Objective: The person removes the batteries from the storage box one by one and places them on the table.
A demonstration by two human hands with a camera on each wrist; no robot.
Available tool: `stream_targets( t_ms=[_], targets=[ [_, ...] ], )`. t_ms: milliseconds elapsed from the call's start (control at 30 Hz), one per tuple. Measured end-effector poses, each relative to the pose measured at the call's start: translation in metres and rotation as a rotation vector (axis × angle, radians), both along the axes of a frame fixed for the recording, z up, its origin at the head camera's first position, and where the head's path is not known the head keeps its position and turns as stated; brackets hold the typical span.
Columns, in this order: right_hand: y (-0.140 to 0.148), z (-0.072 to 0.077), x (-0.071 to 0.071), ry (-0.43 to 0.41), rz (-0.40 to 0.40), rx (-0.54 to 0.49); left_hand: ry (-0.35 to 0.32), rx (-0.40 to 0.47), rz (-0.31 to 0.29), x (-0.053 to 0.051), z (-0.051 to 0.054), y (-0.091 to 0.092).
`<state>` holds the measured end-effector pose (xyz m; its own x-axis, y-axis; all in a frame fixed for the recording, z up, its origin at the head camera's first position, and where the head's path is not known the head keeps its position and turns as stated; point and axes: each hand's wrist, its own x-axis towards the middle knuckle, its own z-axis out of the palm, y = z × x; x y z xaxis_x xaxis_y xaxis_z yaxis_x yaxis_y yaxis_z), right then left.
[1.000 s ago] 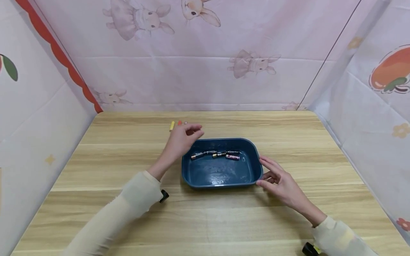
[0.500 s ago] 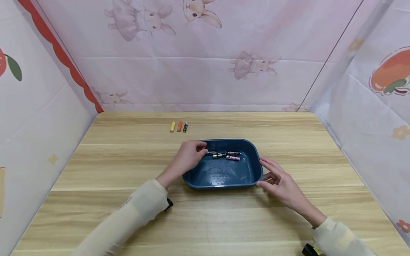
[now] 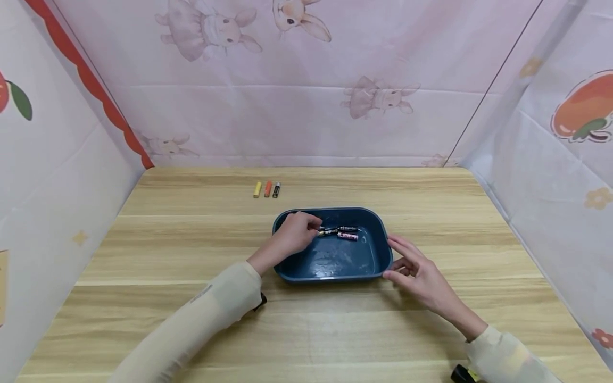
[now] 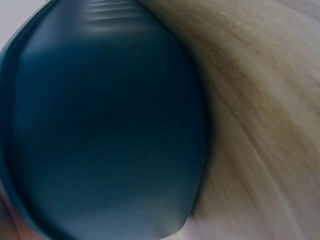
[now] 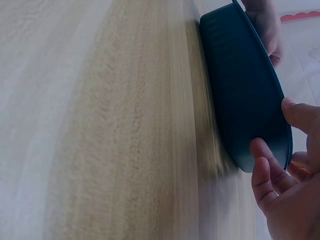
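A dark blue plastic bin (image 3: 330, 268) stands on the table, with several loose batteries inside near its far wall. Among them are a black-and-gold battery (image 3: 328, 232), a pink battery (image 3: 347, 236) and a black battery (image 3: 348, 229). Reaching in over the left rim, my left hand (image 3: 296, 232) has its thumb and fingertips at the left end of the batteries; its palm side is hidden, so whether it pinches one cannot be told. My right hand (image 3: 421, 274) holds the bin's right end between thumb and fingers, also visible in the right wrist view, fingers (image 5: 270, 165) against the outer wall.
Behind the bin, a yellow battery (image 3: 257, 190), an orange battery (image 3: 268, 189) and a black battery (image 3: 276, 190) lie side by side on the wooden table (image 3: 306, 330). Printed cloth walls (image 3: 306, 122) enclose the table's back and sides.
My left hand has come down from near the three batteries behind the bin, over the left rim, then moved right to the batteries inside. The right hand and bin stay put.
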<state>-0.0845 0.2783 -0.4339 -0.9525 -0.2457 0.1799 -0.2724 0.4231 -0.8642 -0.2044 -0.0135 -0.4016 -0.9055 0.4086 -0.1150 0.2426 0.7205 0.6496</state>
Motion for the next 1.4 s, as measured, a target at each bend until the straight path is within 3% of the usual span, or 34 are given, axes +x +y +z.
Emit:
stream_targets(
  t_ms=[433, 667, 1167, 1400],
  targets=[
    [0.0, 0.0, -0.002, 0.038, 0.022, -0.014, 0.09, -0.112, -0.067, -0.003, -0.009, 0.013],
    [0.0, 0.001, -0.002, 0.036, 0.021, -0.012, 0.063, -0.083, -0.06, -0.003, -0.009, 0.013],
    [0.0, 0.001, -0.001, 0.031, 0.024, -0.015, 0.065, -0.149, -0.196, -0.01, -0.017, 0.018],
    [0.001, -0.001, -0.001, 0.038, 0.026, -0.021, 0.082, -0.164, -0.176, -0.012, -0.019, 0.02]
  ],
)
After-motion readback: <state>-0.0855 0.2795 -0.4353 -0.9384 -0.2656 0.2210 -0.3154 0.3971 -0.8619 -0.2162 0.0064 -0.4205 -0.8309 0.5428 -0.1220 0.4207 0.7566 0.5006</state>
